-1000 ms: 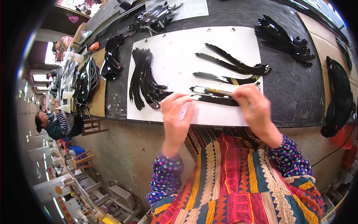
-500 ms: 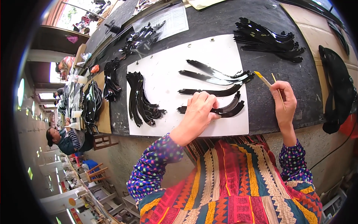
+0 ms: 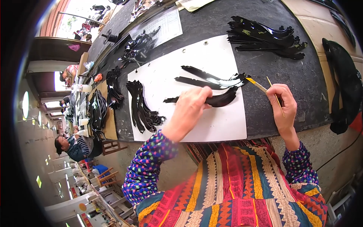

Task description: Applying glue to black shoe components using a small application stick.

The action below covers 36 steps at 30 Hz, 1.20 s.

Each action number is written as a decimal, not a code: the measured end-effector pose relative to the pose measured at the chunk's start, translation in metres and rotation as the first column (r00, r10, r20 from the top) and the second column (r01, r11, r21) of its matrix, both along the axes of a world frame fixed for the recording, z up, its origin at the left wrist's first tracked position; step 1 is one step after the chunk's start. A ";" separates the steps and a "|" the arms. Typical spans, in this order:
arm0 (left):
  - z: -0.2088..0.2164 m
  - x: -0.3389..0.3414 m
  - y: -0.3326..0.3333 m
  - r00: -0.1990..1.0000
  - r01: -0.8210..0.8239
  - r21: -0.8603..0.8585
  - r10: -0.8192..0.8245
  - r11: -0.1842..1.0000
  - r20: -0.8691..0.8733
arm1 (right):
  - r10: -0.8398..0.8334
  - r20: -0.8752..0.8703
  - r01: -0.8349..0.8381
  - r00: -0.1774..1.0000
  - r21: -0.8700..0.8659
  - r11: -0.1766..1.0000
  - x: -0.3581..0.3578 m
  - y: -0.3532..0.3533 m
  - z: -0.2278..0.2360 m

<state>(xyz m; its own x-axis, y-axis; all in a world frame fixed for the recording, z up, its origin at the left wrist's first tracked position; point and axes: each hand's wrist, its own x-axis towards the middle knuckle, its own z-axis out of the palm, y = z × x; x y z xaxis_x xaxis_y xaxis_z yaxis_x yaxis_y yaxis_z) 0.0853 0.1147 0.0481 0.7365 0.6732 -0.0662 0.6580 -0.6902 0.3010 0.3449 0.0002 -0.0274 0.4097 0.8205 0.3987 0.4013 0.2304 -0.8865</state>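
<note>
Hands [image 3: 191, 107] apart, fingers [image 3: 277, 90] curled

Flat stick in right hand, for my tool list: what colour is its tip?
Its tip is yellow; head view.

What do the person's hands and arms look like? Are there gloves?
No gloves: the left hand and right hand are both bare. Both arms wear loose, puffy sleeves, dark blue-purple and sprinkled with little green and pink spots. The sleeves end at the wrists.
</note>
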 end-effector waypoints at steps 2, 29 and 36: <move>-0.001 0.006 0.005 0.994 0.021 0.067 -0.028 0.998 0.109 | -0.004 0.006 0.004 1.000 0.005 1.000 0.000 0.000 0.003; 0.047 0.007 0.005 0.959 0.103 -0.372 -0.192 0.922 -0.210 | 0.303 0.118 -0.304 0.946 -0.009 0.953 -0.027 0.064 0.000; 0.031 0.030 0.048 0.988 0.124 -0.378 -0.151 0.917 -0.041 | 0.142 -0.453 -0.191 0.880 -0.064 0.980 -0.016 0.069 0.005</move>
